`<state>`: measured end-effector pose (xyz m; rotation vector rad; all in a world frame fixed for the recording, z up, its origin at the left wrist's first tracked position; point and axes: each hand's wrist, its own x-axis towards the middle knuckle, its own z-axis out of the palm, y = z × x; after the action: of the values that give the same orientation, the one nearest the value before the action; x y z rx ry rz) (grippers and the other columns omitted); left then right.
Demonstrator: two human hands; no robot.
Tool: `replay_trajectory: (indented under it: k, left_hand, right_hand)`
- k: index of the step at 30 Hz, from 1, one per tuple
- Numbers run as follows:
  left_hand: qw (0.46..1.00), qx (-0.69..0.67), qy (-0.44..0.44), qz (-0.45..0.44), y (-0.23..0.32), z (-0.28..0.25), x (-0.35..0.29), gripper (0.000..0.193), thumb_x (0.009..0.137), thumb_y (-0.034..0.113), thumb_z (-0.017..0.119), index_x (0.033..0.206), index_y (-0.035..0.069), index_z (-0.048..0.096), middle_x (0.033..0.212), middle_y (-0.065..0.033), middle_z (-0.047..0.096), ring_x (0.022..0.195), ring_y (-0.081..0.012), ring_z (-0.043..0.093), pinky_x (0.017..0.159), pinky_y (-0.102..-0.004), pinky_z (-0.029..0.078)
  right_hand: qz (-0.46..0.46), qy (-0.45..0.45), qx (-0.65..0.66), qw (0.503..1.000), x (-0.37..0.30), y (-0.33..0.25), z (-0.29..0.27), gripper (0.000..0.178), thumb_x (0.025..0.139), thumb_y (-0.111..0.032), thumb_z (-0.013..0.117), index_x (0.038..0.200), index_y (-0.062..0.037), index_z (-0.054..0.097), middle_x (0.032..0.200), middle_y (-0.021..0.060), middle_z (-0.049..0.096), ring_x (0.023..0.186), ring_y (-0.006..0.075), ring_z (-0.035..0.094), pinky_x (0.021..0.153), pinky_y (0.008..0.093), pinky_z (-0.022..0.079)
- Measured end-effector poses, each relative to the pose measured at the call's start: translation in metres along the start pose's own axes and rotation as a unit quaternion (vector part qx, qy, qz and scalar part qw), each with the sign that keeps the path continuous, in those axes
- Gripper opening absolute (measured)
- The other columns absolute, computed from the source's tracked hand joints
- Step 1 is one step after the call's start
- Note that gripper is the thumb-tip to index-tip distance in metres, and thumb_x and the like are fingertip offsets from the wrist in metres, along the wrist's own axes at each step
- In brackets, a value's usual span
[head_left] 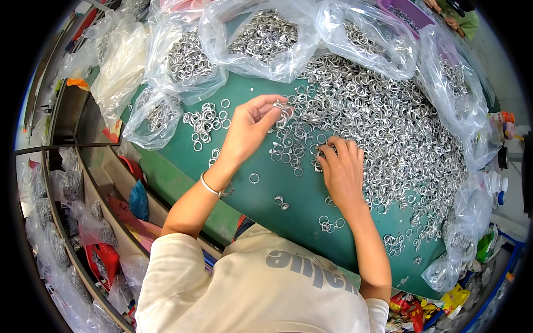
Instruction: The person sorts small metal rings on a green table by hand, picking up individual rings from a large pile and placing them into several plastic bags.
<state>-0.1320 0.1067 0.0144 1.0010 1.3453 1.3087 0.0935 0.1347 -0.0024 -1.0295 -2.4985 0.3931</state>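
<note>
Heaped metal rings (388, 125) on a worktable (308, 197) suggest a workshop.

Metal rings (388, 127) are silver-grey on the plain green tabletop (300, 244); purple basin (423, 16) at its far edge, blue bag (139, 201) to its left, cream T-shirt (250, 294) with grey lettering at its near edge.

I see metal rings (394, 130) heaped across the worktable (302, 194) from one to three o'clock of the worker (244, 277). Open plastic bags (272, 71) of more line its edge from eleven to three, a tub (425, 18) behind at one, and shelving (105, 198) at nine.
</note>
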Motion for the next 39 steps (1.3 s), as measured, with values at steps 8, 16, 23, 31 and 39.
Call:
replay_trajectory:
  k: [8,16,23,31,39]
  left_hand:
    - [0.994,0.1,0.03,0.01,-0.006,0.0,-0.002,0.024,0.093,0.005,0.058,0.116,-0.001,0.058,0.114,-0.0088,0.064,0.101,-0.0138,0.061,0.084,-0.0268,0.05]
    - [0.871,0.461,-0.078,0.149,0.0,0.024,-0.029,0.035,0.076,0.005,0.071,0.11,0.008,0.062,0.108,-0.0087,0.053,0.102,-0.0289,0.05,0.087,-0.0385,0.038]
    - [0.88,0.442,-0.078,0.156,-0.015,0.027,-0.03,0.032,0.08,0.007,0.07,0.11,0.008,0.062,0.104,-0.0064,0.057,0.096,-0.0243,0.053,0.082,-0.0354,0.041]
    - [0.971,-0.179,-0.065,-0.142,-0.007,0.007,-0.024,0.024,0.091,0.003,0.057,0.115,-0.003,0.056,0.109,-0.0117,0.064,0.09,-0.016,0.064,0.074,-0.0246,0.05]
    - [0.996,0.033,-0.002,-0.087,-0.009,-0.015,-0.031,0.029,0.09,0.002,0.057,0.119,-0.001,0.059,0.095,-0.0064,0.067,0.084,-0.0095,0.062,0.073,-0.0218,0.048]
  right_hand:
    - [0.044,0.062,0.001,0.997,-0.008,0.008,-0.009,0.01,0.081,-0.005,0.064,0.091,-0.0037,0.063,0.096,0.0057,0.059,0.09,0.0242,0.052,0.08,0.0377,0.037]
    - [0.017,0.033,0.059,0.998,-0.001,-0.01,0.0,0.019,0.081,-0.004,0.065,0.1,-0.0016,0.063,0.102,0.0078,0.058,0.094,0.0252,0.052,0.08,0.0384,0.039]
    - [0.042,0.013,0.055,0.998,-0.005,-0.008,-0.013,0.019,0.08,-0.005,0.067,0.099,-0.0017,0.064,0.102,0.008,0.057,0.094,0.0256,0.051,0.08,0.0386,0.039]
    - [0.053,-0.051,0.05,0.996,-0.018,-0.012,-0.024,0.023,0.078,-0.007,0.069,0.1,-0.0019,0.063,0.112,0.0102,0.054,0.103,0.028,0.049,0.087,0.0401,0.038]
    - [0.038,-0.042,0.016,0.998,-0.027,-0.009,-0.016,0.025,0.076,-0.006,0.07,0.1,-0.0017,0.062,0.114,0.0116,0.054,0.107,0.0293,0.049,0.09,0.0433,0.037]
